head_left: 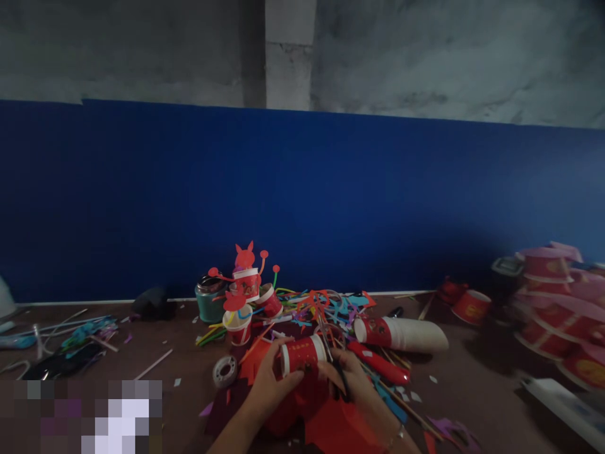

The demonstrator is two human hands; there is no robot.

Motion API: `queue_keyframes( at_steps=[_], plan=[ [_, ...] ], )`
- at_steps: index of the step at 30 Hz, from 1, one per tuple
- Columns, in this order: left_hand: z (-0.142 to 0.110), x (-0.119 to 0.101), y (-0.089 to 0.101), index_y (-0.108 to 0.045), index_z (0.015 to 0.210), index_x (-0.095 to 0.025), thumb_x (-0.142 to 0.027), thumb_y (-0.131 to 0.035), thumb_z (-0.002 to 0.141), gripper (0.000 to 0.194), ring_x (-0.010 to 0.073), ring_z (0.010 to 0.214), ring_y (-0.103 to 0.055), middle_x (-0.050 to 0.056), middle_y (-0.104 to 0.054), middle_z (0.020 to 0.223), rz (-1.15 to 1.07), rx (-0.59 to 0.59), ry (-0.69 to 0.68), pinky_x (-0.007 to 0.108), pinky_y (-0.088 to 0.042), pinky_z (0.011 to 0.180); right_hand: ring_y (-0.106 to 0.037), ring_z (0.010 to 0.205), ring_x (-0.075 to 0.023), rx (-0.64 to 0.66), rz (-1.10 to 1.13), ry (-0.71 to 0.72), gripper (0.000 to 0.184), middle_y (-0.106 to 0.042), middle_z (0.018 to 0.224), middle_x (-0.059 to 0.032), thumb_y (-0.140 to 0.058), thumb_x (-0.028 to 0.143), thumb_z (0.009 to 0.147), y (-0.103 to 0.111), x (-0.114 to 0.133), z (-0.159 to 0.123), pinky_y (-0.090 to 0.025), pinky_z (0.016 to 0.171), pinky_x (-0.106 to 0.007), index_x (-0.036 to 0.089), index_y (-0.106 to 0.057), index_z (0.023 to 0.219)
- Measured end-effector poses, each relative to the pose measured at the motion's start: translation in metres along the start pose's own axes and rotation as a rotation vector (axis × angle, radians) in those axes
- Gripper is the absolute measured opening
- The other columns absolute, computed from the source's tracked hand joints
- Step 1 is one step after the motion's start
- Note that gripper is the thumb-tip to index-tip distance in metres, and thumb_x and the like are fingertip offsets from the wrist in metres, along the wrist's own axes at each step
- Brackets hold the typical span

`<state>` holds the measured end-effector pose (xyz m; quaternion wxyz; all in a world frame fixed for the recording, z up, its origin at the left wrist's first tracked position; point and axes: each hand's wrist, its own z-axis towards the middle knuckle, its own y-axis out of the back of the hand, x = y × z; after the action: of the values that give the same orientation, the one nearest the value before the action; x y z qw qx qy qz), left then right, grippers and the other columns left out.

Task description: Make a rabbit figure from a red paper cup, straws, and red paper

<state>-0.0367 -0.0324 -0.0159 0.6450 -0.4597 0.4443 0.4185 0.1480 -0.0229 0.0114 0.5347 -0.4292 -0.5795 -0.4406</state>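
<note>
My left hand [273, 383] is wrapped round a red paper cup [301, 355] with white rims, held on its side. In my right hand [355, 382] is a pair of scissors [342, 386] with dark handles. Their blades point away from me, close to the cup's right-hand rim; I cannot tell whether they touch it. Below both hands lies red paper [338, 425]. Just left of my left hand is a roll of clear tape [225, 371]. A red tube-shaped object [380, 364] lies to the right of my right hand.
Paper-cup figures with red cutouts [244, 257] stand behind my hands, beside a teal jar [210, 304]. Colourful paper scraps [347, 305] lie in a heap. A stack of paper cups [406, 334] lies to the right. More red cups [543, 309] are piled far right. A blue panel [302, 202] rises behind.
</note>
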Motion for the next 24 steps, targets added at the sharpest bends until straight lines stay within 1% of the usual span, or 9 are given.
queue_keyframes(
  at_steps=[3,6,9,11,15,18,21,24],
  plan=[
    [0.0,-0.002,0.0,-0.048,0.113,-0.023,-0.032,-0.074,0.067,0.054,0.0272,0.095,-0.064,0.008,-0.065,0.106,-0.004,-0.008,0.0,0.04,-0.05,0.083,-0.039,0.028,-0.0071,0.008,-0.022,0.002,0.039,-0.046,0.035,0.0057,-0.07,0.053,0.06,0.0,0.003,-0.002,-0.022,0.03,-0.017,0.017,-0.057,0.062],
    [-0.001,-0.006,0.0,-0.05,0.113,-0.022,-0.027,-0.073,0.066,0.052,0.0281,0.095,-0.064,0.008,-0.065,0.107,0.073,-0.016,0.005,0.04,-0.049,0.083,-0.038,0.029,-0.0068,-0.018,-0.025,0.022,0.033,-0.047,0.036,0.0056,-0.069,0.048,0.062,-0.003,0.004,-0.003,-0.023,0.032,-0.017,0.017,-0.057,0.061],
    [-0.002,-0.008,-0.001,-0.051,0.115,-0.022,-0.02,-0.072,0.064,0.055,0.0293,0.104,-0.06,0.011,-0.06,0.118,0.164,-0.066,-0.007,0.041,-0.047,0.089,-0.038,0.029,-0.0077,-0.036,-0.025,0.011,0.032,-0.045,0.034,0.0061,-0.069,0.046,0.06,-0.005,0.005,-0.004,-0.023,0.032,-0.018,0.018,-0.055,0.058],
    [-0.001,-0.007,-0.002,-0.05,0.117,-0.022,-0.019,-0.071,0.064,0.057,0.0293,0.105,-0.06,0.011,-0.058,0.12,0.179,-0.101,-0.018,0.041,-0.047,0.09,-0.038,0.029,-0.0083,-0.047,-0.045,-0.004,0.029,-0.044,0.034,0.0063,-0.068,0.043,0.06,-0.007,0.007,-0.005,-0.023,0.032,-0.019,0.018,-0.054,0.057],
    [-0.001,-0.004,-0.003,-0.052,0.11,-0.02,-0.019,-0.072,0.065,0.049,0.0276,0.098,-0.061,0.009,-0.063,0.108,0.224,-0.127,-0.056,0.039,-0.047,0.087,-0.041,0.032,-0.0092,-0.084,-0.097,0.013,0.018,-0.044,0.036,0.0061,-0.061,0.033,0.062,-0.008,0.009,-0.006,-0.027,0.034,-0.02,0.018,-0.053,0.054],
    [0.0,-0.002,-0.001,-0.05,0.11,-0.021,-0.022,-0.071,0.067,0.048,0.026,0.095,-0.062,0.008,-0.063,0.104,0.211,-0.121,-0.06,0.037,-0.048,0.083,-0.042,0.034,-0.0087,-0.118,-0.097,0.027,0.014,-0.045,0.039,0.006,-0.058,0.028,0.06,-0.008,0.011,-0.007,-0.03,0.035,-0.02,0.018,-0.051,0.052],
    [0.001,-0.002,0.0,-0.049,0.109,-0.022,-0.026,-0.072,0.067,0.048,0.025,0.09,-0.063,0.007,-0.065,0.099,0.15,-0.117,-0.05,0.036,-0.049,0.079,-0.039,0.032,-0.0072,-0.113,-0.073,0.017,0.014,-0.045,0.038,0.0063,-0.058,0.029,0.061,-0.009,0.014,-0.008,-0.029,0.035,-0.019,0.018,-0.051,0.053],
    [0.002,-0.004,0.0,-0.049,0.108,-0.022,-0.026,-0.072,0.067,0.047,0.0254,0.088,-0.064,0.007,-0.065,0.098,0.112,-0.093,-0.039,0.036,-0.05,0.076,-0.036,0.031,-0.0069,-0.077,-0.058,0.0,0.02,-0.045,0.036,0.0058,-0.062,0.035,0.062,-0.009,0.016,-0.009,-0.028,0.034,-0.019,0.018,-0.053,0.055]
  ],
)
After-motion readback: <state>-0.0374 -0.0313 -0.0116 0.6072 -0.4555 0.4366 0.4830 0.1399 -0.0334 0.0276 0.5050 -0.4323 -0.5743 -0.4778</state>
